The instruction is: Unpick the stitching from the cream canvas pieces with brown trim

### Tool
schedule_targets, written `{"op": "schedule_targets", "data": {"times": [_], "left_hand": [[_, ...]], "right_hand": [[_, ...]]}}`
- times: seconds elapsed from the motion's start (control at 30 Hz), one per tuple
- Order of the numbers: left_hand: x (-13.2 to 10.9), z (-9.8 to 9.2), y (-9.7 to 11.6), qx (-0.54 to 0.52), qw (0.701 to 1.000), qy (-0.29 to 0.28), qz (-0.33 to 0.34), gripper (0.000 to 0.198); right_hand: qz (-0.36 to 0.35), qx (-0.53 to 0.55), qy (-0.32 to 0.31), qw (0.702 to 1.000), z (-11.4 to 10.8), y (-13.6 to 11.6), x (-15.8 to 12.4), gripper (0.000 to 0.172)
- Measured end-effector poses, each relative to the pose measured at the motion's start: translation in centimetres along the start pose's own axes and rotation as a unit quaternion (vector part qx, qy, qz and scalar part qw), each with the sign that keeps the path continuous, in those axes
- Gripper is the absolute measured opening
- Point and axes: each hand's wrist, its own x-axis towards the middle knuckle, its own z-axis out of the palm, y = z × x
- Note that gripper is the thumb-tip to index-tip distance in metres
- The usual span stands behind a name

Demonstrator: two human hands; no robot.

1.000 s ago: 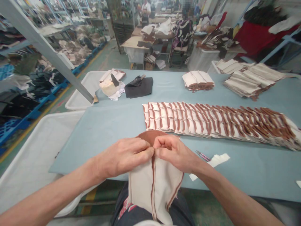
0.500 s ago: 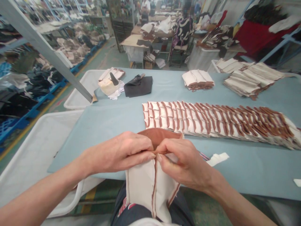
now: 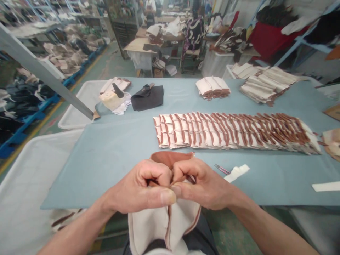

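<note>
A sewn leather piece (image 3: 148, 226), cream on its outer face and brown inside, hangs over my lap below the table edge. Down its middle runs a seam with brown edges. My left hand (image 3: 146, 187) pinches the upper rim left of that seam, thumb on the near face and fingers curled inside. My right hand (image 3: 199, 184) grips the same rim just right of the seam, its thumb meeting the left thumb. Behind both hands the brown inner wall curves up. On the table beyond lies a long row of overlapping cream and brown pieces (image 3: 212, 131).
Small snips (image 3: 222, 169) and a white strip (image 3: 237, 173) lie right of my hands on the blue-covered table (image 3: 114, 152). Farther back are a black cloth (image 3: 147, 99) and stacked pieces (image 3: 212, 86). White tubs (image 3: 39, 159) stand at left. A co-worker (image 3: 193, 35) sits beyond.
My thumbs have pressed together at the seam and my fingers have curled further over the rim. The leather piece sits slightly lower and left; the view has shifted to the right.
</note>
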Motion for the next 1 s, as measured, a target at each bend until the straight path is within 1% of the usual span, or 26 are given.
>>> {"op": "schedule_targets", "data": {"times": [0.1,0.17,0.2,0.3,0.4,0.47,0.53,0.63,0.73,0.83,0.9,0.93,1.0], "left_hand": [[-0.2,-0.5,0.1,0.033,0.998,0.019,-0.041,0.052],[-0.5,-1.0,0.2,0.060,0.996,0.018,-0.067,0.048],[-0.7,-1.3,0.2,0.074,0.995,0.016,-0.070,0.047],[-1.4,-2.1,0.3,0.122,0.991,0.027,-0.044,0.047],[-2.3,-3.1,0.6,0.176,0.984,0.018,-0.013,0.046],[-2.8,-4.2,0.8,0.227,0.974,0.008,-0.005,0.041],[-3.2,-5.7,0.9,0.287,0.958,0.013,0.002,0.035],[-3.6,-8.0,0.3,0.333,0.942,0.045,0.001,0.033],[-3.7,-9.1,-0.5,0.317,0.947,0.049,-0.013,0.034],[-3.5,-8.8,-1.0,0.300,0.953,0.031,-0.014,0.034],[-3.1,-8.3,-1.6,0.314,0.949,0.026,-0.006,0.032],[-3.0,-8.0,-1.9,0.322,0.947,0.022,-0.004,0.032],[-2.7,-7.5,-3.0,0.325,0.946,0.017,-0.004,0.034]], "right_hand": [[0.008,-0.087,0.037,0.995,0.1,-0.4,0.0,0.034],[-0.014,-0.153,0.049,0.987,0.0,-0.5,0.1,0.030],[-0.025,-0.190,0.047,0.980,-0.3,-0.4,0.3,0.027],[-0.031,-0.268,0.017,0.963,-2.0,0.2,0.8,0.017],[-0.009,-0.273,-0.002,0.962,-4.0,0.9,1.0,0.014],[-0.013,-0.284,-0.003,0.959,-4.9,0.8,0.7,0.013],[-0.028,-0.315,-0.001,0.949,-5.3,0.4,0.3,0.011],[-0.055,-0.352,0.012,0.934,-4.9,-0.5,-0.2,0.005],[-0.066,-0.369,0.001,0.927,-3.7,-1.0,0.3,0.011],[-0.077,-0.426,-0.025,0.901,-2.1,-1.3,1.2,0.021],[-0.080,-0.440,-0.028,0.894,-1.4,-1.2,1.6,0.026],[-0.077,-0.433,-0.026,0.898,-1.2,-1.0,1.7,0.027],[-0.057,-0.388,-0.017,0.920,-1.0,0.4,1.8,0.025]]}}
